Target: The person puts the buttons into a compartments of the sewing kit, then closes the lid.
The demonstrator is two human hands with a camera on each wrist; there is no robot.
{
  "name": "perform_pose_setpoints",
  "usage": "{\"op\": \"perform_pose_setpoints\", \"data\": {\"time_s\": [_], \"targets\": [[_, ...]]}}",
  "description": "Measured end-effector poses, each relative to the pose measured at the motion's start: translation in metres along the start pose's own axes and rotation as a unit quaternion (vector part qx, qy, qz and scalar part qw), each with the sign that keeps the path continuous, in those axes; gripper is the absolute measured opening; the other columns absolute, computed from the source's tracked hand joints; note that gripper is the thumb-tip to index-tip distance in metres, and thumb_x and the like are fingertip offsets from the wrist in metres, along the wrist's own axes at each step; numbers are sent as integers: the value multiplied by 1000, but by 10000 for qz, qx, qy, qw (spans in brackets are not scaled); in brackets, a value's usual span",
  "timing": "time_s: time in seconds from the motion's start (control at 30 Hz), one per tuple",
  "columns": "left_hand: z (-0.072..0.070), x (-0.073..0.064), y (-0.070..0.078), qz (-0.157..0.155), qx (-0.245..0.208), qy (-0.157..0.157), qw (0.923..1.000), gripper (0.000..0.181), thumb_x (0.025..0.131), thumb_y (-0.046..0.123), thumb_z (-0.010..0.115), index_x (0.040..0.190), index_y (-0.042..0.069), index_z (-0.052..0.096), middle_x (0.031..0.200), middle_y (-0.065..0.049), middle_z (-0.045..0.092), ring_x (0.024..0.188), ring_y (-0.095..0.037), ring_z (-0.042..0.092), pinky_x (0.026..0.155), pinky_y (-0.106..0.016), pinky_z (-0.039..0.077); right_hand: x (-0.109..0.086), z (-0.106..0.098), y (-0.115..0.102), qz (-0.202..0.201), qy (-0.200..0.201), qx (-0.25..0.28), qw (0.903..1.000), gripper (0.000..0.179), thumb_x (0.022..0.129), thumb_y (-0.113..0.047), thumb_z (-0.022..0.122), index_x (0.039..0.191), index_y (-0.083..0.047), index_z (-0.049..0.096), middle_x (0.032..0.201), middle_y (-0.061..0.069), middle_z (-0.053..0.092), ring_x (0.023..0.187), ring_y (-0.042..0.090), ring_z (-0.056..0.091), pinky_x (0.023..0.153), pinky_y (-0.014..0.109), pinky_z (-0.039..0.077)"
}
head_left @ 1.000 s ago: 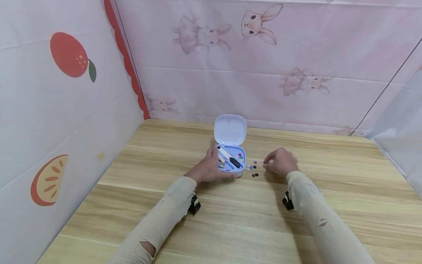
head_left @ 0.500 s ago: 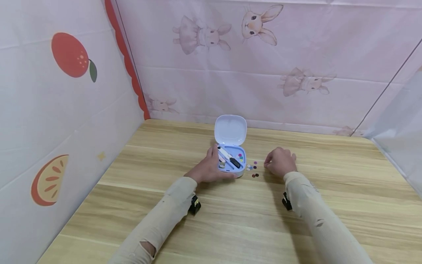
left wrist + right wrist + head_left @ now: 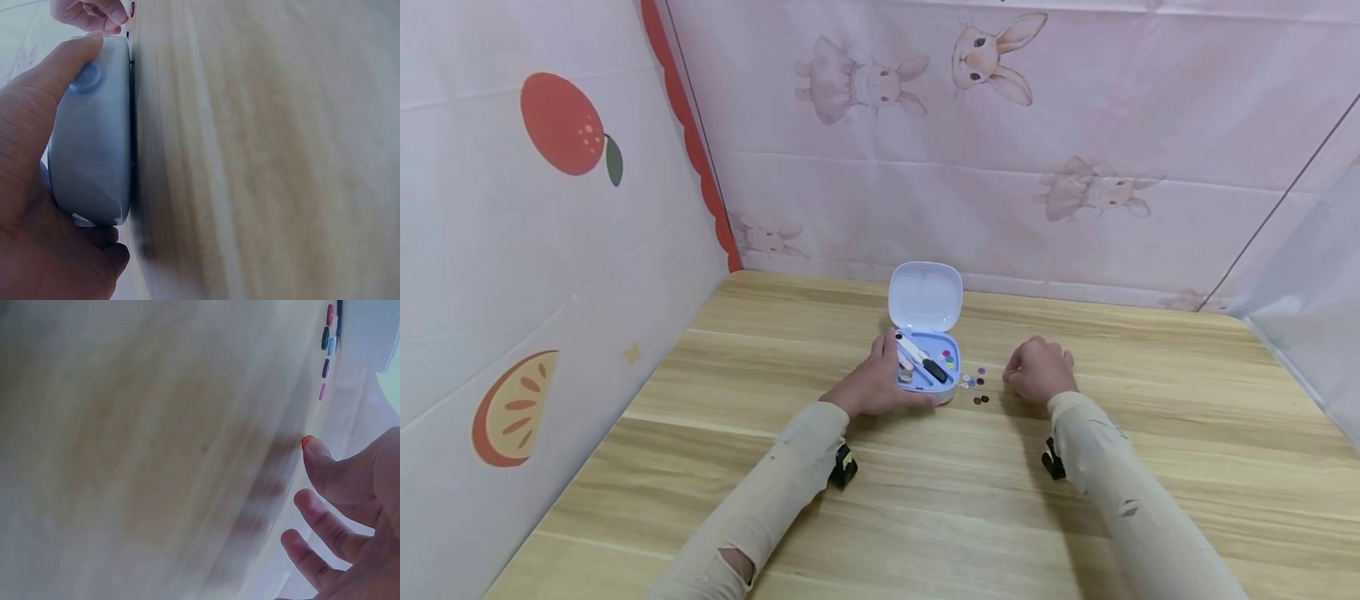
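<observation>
A sewing kit box [image 3: 945, 394] stands with its lid [image 3: 925, 296] raised. My left hand [image 3: 872, 384] grips it, thumb along the front and fingers round the left side; the left wrist view shows the thumb beside a round blue catch [image 3: 86, 78]. Inside lie thread snips [image 3: 922, 357] with a black end, a small round metal piece [image 3: 906, 376] and several coloured buttons [image 3: 949, 359]. Right of the box, my right hand [image 3: 1040, 370] is low over the table, pinching a small red-orange button [image 3: 306, 442] at its fingertips, while its other fingers are spread apart.
Several loose buttons [image 3: 981, 382] in purple, white, blue and dark brown lie on the wooden table [image 3: 925, 517] between the box and my right hand. A pink rabbit-print cloth [image 3: 880, 208] hangs behind the table; a fruit-print cloth [image 3: 587, 250] hangs at left.
My right hand has turned slightly and stays right of the loose buttons. The left hand and the box have kept their place.
</observation>
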State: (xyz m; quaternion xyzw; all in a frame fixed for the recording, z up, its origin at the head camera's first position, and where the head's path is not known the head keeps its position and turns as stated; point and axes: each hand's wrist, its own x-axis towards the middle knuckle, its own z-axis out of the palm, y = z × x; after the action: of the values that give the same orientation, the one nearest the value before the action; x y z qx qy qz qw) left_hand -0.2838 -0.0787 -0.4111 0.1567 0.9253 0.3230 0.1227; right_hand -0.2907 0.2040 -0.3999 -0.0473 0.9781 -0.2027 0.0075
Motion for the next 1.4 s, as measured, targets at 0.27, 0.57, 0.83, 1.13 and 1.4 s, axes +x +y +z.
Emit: {"op": "perform_pose_setpoints", "data": {"time_s": [0.27, 0.57, 0.83, 1.13, 1.4], "targets": [[1, -3, 1, 7, -48, 6, 10000, 139, 72, 67, 81, 162, 14, -9, 164, -14, 12, 135, -31, 39, 114, -46, 36, 1, 3, -1, -159, 240, 76, 9996, 8, 87, -7, 71, 81, -6, 76, 105, 18, 68, 89, 34, 56, 87, 54, 42], [1, -1, 0, 53, 14, -16, 10000, 139, 73, 67, 80, 162, 14, -13, 165, -15, 8, 138, -32, 39, 113, -47, 37, 11, 2, -21, -479, 674, 484, 9954, 9, 89, -7, 72, 83, -2, 77, 103, 18, 71, 103, 36, 59, 96, 55, 43], [0, -1, 0, 62, -40, -3, 10000, 138, 74, 65, 81, 162, 15, -13, 165, -15, 7, 136, -32, 40, 112, -47, 38, 15, 6, -46, -388, 729, 1216, 9891, 14, 92, -10, 71, 84, 2, 75, 110, 21, 70, 111, 39, 55, 106, 55, 36], [-2, 0, 2, 120, -7, -6, 9999, 136, 75, 64, 81, 162, 14, -11, 163, -16, 10, 132, -32, 42, 111, -46, 39, 23, 12, -65, -104, 471, 1774, 9830, 19, 95, -15, 68, 86, 1, 73, 122, 22, 62, 126, 39, 46, 113, 56, 30], [-2, -2, 2, 238, -63, 19, 9997, 136, 75, 63, 82, 162, 13, -10, 161, -17, 12, 130, -30, 42, 110, -44, 40, 24, 20, -76, -42, 493, 1686, 9844, 15, 90, -14, 72, 81, -2, 76, 116, 18, 58, 115, 38, 43, 103, 54, 32]]}}
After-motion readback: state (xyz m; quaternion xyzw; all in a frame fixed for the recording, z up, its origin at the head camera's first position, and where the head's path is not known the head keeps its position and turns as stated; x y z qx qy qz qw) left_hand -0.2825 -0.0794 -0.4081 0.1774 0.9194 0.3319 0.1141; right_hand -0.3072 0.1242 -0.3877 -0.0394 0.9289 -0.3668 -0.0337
